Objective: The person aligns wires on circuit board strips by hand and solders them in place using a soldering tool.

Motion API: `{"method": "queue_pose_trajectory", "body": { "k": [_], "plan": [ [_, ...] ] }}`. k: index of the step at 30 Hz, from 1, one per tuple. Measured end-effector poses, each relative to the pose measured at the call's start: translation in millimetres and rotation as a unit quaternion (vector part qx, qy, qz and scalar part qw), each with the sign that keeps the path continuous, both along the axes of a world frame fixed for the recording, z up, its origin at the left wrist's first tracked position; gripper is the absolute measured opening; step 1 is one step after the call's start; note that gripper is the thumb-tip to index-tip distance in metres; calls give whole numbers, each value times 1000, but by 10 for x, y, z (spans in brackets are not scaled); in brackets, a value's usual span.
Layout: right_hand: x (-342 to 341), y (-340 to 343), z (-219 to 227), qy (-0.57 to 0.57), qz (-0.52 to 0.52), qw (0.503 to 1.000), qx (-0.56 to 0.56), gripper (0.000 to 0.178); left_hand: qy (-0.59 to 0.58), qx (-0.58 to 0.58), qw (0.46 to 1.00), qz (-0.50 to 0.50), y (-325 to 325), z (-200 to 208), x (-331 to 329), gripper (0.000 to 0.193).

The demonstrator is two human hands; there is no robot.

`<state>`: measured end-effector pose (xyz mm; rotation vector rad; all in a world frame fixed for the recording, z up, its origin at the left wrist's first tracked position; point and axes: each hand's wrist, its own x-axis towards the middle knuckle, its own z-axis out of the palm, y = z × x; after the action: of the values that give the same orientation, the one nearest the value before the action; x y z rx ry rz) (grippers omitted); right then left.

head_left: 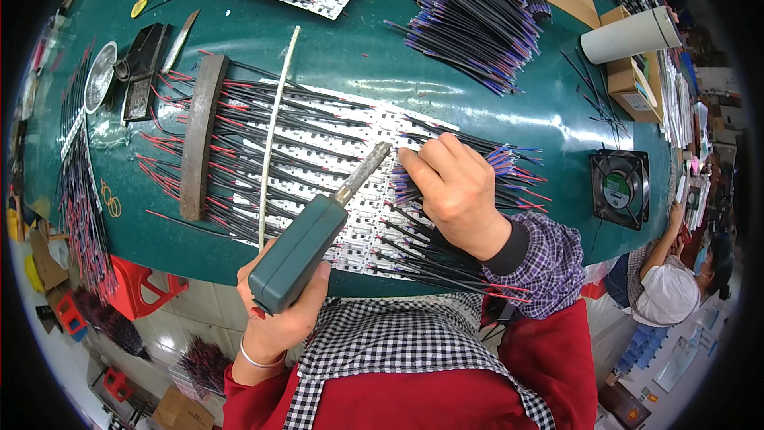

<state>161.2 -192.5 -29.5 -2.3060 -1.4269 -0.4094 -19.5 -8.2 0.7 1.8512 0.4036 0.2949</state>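
Desk (477,103): green, strewn with wire bundles.
Left hand (282,310): grip wrapped around soldering iron (306,243).
Right hand (454,191): grip pressing wires (509,163) onto white boards (334,151), centre.
Risk: hot tip near fingers; a slip could burn them.

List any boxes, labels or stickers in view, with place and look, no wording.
Cardboard box: right table edge, brown, open, white label on its side.
Fan sticker: round, green and white, on black square fan's hub.
Cardboard box: floor, lower left, brown.
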Motion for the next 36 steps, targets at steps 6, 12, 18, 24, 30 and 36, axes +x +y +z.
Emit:
{"method": "queue_pose_trajectory", "body": {
  "k": [6,12,18,24,30,36],
  "plan": [
    [19,-22,3,11,8,1000,12,20,-18,42,998,-33,7,-1,42,16],
    [-11,22,2,-33,22,999,9,18,28,89,994,-60,50,91,56,13],
    [-75,56,1,-61,20,998,-17,13,47,58,996,-58,74,103,35,13],
    [-62,64,-7,-68,22,997,-13,12,59,-31,997,38,1,91,-138,16],
    [-71,38,60,-42,13,999,-24,15,55,107,993,16,8,76,-209,21],
    [-126,-103,156,-22,16,997,68,34,57,81,995,18,17,93,-214,20]
  ]
}}
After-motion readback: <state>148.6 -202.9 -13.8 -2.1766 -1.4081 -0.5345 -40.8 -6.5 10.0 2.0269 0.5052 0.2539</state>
